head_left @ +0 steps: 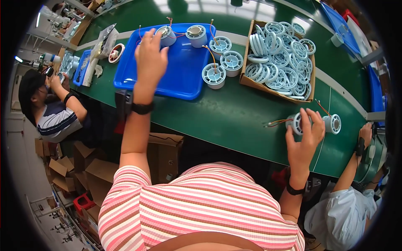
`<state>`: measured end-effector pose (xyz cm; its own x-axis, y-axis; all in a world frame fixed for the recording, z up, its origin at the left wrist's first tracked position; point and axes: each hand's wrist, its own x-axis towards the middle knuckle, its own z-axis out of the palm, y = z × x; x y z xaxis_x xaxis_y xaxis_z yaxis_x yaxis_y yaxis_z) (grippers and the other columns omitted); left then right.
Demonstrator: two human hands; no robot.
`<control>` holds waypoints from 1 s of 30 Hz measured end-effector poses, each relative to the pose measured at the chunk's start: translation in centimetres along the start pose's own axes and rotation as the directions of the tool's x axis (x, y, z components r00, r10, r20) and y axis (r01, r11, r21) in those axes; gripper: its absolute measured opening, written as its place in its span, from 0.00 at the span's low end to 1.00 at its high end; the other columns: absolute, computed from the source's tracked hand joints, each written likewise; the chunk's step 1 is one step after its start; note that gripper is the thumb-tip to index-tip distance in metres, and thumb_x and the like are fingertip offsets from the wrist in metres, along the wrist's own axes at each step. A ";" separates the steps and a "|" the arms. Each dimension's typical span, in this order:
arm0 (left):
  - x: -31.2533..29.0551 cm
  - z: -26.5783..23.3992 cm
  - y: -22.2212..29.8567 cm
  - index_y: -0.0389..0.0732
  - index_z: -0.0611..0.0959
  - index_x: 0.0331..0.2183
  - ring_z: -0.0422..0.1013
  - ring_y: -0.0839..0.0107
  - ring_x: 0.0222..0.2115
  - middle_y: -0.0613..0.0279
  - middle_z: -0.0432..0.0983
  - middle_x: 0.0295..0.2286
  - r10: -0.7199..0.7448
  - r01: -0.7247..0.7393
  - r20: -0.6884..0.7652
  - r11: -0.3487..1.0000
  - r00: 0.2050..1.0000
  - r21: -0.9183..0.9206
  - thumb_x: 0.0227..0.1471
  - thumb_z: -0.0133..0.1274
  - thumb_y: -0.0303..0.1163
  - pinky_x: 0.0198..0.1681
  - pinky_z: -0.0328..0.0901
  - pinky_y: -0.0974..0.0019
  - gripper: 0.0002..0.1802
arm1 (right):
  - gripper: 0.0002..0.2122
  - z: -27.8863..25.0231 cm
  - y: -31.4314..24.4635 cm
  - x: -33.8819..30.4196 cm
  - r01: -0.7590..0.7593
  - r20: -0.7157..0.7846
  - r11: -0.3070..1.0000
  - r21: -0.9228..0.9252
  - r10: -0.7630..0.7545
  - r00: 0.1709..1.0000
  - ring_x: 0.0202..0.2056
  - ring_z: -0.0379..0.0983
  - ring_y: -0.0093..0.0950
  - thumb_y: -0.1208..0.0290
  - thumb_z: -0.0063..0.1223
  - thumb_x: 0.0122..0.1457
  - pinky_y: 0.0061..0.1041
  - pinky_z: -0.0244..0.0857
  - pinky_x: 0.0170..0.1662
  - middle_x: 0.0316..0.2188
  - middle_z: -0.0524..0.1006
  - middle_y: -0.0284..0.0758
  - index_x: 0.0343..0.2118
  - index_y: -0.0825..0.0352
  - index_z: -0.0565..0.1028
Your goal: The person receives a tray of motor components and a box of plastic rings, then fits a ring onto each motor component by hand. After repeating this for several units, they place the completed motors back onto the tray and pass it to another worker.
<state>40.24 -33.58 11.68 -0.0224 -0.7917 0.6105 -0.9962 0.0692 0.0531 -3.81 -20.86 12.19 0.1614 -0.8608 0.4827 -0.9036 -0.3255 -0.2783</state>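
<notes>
My left hand (151, 60) reaches over the blue tray (180, 79), fingers stretched and thumb apart. Its fingertips overlap the left side of a pale-blue, wired cylindrical housing (168, 38) at the tray's far edge; whether they touch it is unclear. Another wired housing (196, 37) stands to its right on the tray. At the right, my right hand (305, 140) has thumb and fingers around a similar housing (296, 124), tipped on its side near the table's front edge, its wires pointing left. Just beyond my fingers, another wired housing (333, 124) lies on its side.
Several more housings (214, 75) stand beside the tray. A cardboard box (274, 94) full of pale-blue rings occupies the far middle-right of the green table (201, 121). A ring (116, 53), plastic bag (106, 41) and small blue tray (81, 69) sit left. Co-workers (63, 108) flank me.
</notes>
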 end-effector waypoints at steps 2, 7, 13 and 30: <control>-0.1 2.2 -5.2 0.47 0.70 0.61 0.61 0.55 0.61 0.56 0.62 0.62 -0.018 -0.004 0.112 0.981 0.994 0.196 0.55 0.56 0.30 0.57 0.56 0.36 0.31 | 0.26 -0.4 1.8 0.4 -0.054 -0.074 0.985 -0.166 0.042 0.996 0.60 0.64 0.43 0.77 0.65 0.48 0.47 0.49 0.65 0.53 0.72 0.36 0.54 0.62 0.76; 0.5 1.8 -9.2 0.52 0.70 0.61 0.62 0.54 0.60 0.57 0.65 0.61 -0.098 0.061 0.261 0.987 0.960 0.148 0.53 0.58 0.30 0.56 0.56 0.37 0.34 | 0.27 -0.6 6.5 0.7 -0.153 -0.107 0.959 -0.240 0.131 0.986 0.61 0.64 0.40 0.76 0.64 0.52 0.42 0.50 0.65 0.56 0.71 0.37 0.58 0.59 0.74; 1.7 -3.6 -6.7 0.52 0.74 0.58 0.70 0.54 0.50 0.60 0.75 0.48 -0.250 0.216 0.311 0.966 0.917 0.138 0.45 0.67 0.35 0.54 0.58 0.46 0.37 | 0.21 -2.4 7.2 3.3 -0.267 -0.231 0.939 -0.218 0.216 0.949 0.55 0.67 0.40 0.74 0.64 0.53 0.39 0.57 0.61 0.52 0.73 0.38 0.52 0.61 0.77; -6.7 -8.0 16.4 0.38 0.76 0.54 0.71 0.59 0.45 0.56 0.73 0.45 0.571 -0.275 0.274 0.692 0.774 -0.667 0.41 0.69 0.31 0.58 0.54 0.49 0.37 | 0.10 3.9 0.1 10.7 -0.037 -0.129 0.994 0.107 0.051 0.990 0.48 0.68 0.40 0.65 0.64 0.54 0.38 0.60 0.53 0.38 0.74 0.38 0.33 0.67 0.80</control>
<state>24.70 -22.29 14.73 -0.6092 -0.7394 0.2867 -0.6272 0.6704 0.3964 -0.67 -31.64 14.13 0.0625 -0.8183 0.5713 -0.8614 -0.3334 -0.3833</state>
